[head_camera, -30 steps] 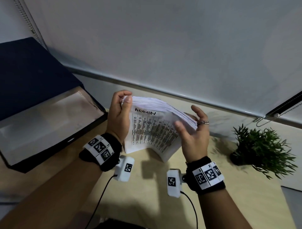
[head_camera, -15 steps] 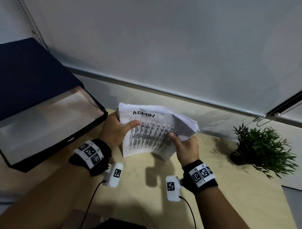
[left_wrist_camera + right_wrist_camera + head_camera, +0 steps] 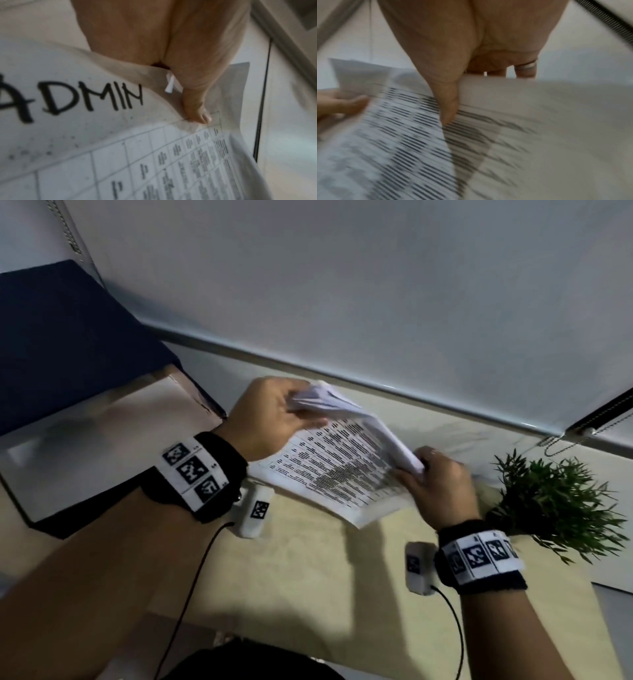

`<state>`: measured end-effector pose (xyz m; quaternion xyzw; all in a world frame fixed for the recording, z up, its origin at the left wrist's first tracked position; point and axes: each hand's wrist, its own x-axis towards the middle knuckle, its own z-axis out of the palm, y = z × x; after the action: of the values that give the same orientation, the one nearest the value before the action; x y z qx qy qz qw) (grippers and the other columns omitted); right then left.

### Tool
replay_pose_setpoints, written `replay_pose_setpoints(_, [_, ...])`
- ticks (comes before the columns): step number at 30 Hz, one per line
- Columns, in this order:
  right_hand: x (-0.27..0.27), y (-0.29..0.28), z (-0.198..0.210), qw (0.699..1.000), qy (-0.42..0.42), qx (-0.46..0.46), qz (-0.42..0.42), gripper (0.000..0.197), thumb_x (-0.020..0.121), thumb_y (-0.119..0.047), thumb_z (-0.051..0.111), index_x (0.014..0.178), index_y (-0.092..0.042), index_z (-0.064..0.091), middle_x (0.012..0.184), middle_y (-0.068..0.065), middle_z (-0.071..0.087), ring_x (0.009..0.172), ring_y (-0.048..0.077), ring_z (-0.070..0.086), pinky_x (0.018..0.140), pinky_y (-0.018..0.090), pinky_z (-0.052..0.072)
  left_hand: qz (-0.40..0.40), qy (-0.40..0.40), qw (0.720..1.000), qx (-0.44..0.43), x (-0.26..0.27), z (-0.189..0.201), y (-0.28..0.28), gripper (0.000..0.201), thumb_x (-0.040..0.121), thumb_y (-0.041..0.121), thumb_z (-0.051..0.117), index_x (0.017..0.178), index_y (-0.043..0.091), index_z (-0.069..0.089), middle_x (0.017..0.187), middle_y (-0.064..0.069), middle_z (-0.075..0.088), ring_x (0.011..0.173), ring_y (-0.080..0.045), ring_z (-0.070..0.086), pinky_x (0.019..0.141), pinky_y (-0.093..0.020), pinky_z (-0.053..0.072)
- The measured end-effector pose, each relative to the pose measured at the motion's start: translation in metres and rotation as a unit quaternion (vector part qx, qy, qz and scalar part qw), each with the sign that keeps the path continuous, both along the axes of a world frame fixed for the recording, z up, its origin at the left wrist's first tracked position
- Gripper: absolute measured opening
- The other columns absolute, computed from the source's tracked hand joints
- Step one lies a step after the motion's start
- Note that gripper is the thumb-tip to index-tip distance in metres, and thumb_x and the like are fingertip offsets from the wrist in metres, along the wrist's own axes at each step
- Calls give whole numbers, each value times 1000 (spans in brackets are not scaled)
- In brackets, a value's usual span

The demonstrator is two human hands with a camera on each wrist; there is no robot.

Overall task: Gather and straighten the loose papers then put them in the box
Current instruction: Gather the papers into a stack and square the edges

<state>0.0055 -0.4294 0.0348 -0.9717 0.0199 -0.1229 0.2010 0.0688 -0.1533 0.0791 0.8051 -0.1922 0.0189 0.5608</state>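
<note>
A stack of white printed papers (image 3: pixel 342 467) is held above the wooden table, its top sheet showing a table of text and the handwritten word ADMIN (image 3: pixel 72 98). My left hand (image 3: pixel 270 419) grips the stack's far left corner, thumb pressed on the top sheet (image 3: pixel 197 112). My right hand (image 3: pixel 435 481) grips the right edge, thumb on top (image 3: pixel 448 108) and fingers underneath. The open box (image 3: pixel 68 446), dark blue outside with a pale inside, lies at the left with its lid raised behind it.
A small green potted plant (image 3: pixel 555 505) stands on the table right of my right hand. The wooden table (image 3: pixel 308 570) runs up to a white wall with a window blind. Cables hang from both wrist cameras toward me.
The stack has tilted from nearly upright to lying flatter and has swung to the right. My left hand shifted to its far corner; my right hand moved right, toward the plant.
</note>
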Motion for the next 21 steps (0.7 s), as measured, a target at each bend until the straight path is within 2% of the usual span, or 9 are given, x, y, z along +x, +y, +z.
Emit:
replay_pose_setpoints(2, [-13, -23, -12, 996, 3, 40, -84, 28, 70, -36, 84, 83, -15, 70, 70, 8, 69, 69, 30, 67, 56, 28, 45, 57, 0, 998, 2, -4, -8, 12, 23, 72, 19, 83, 90, 28, 72, 82, 6, 74, 69, 4, 64, 69, -12, 49])
replay_pose_setpoints(5, [-16, -36, -32, 935, -62, 316, -152, 43, 65, -12, 89, 101, -4, 67, 84, 10, 69, 70, 6, 67, 63, 12, 50, 113, 19, 993, 6, -9, -29, 21, 17, 75, 22, 82, 91, 21, 74, 85, 9, 74, 72, 6, 66, 71, -9, 50])
replay_pose_setpoints(7, [-14, -34, -47, 849, -85, 498, -153, 58, 63, -16, 90, 110, 2, 62, 90, 13, 68, 76, 13, 66, 75, 28, 56, 147, 42, 988, -35, -13, -49, 20, 16, 75, 18, 81, 90, 17, 74, 84, 10, 75, 73, 2, 68, 74, -17, 54])
replay_pose_setpoints(9, [-14, -23, -52, 810, -89, 560, -154, 50, 64, -23, 90, 103, -1, 66, 90, 11, 72, 80, 21, 67, 79, 37, 56, 186, 62, 977, -78, -19, -67, 14, 17, 76, 14, 80, 90, 19, 74, 79, 19, 72, 69, 6, 67, 71, -17, 53])
replay_pose_setpoints(11, [-15, -7, -46, 831, -101, 526, -153, 24, 74, -13, 83, 94, -7, 72, 87, 10, 73, 76, 16, 68, 73, 31, 57, 232, 72, 964, -106, -27, -79, 10, 14, 76, 10, 80, 86, 17, 72, 67, 26, 68, 61, 14, 63, 63, -9, 49])
replay_pose_setpoints(13, [-15, 3, -48, 844, -132, 495, -156, 22, 78, -1, 77, 99, 2, 69, 87, 11, 70, 70, 3, 67, 66, 20, 55, 251, 56, 959, -120, -33, -89, 11, 19, 76, 7, 79, 77, 21, 67, 59, 31, 66, 60, 17, 60, 60, -8, 48])
replay_pose_setpoints(15, [-20, 8, -56, 862, -138, 465, -148, 28, 78, 3, 75, 104, 7, 64, 89, 9, 68, 67, -8, 63, 65, 11, 51, 240, 38, 964, -107, -39, -103, 18, 26, 77, 5, 79, 78, 26, 64, 70, 31, 68, 68, 16, 61, 67, -10, 48])
replay_pose_setpoints(17, [-28, 10, -68, 891, -103, 420, -139, 32, 78, 3, 76, 105, -2, 61, 92, 7, 65, 70, -13, 60, 67, 7, 47, 218, 46, 971, -84, -43, -118, 26, 26, 77, 6, 79, 88, 21, 62, 84, 23, 68, 79, 11, 61, 76, -10, 48])
replay_pose_setpoints(21, [-29, 12, -74, 908, -77, 394, -121, 33, 80, -7, 78, 104, -21, 59, 97, -18, 60, 84, -10, 56, 81, 13, 46, 202, 58, 975, -79, -41, -123, 28, 26, 81, 7, 75, 101, 14, 60, 95, 15, 64, 87, 9, 60, 82, -9, 46])
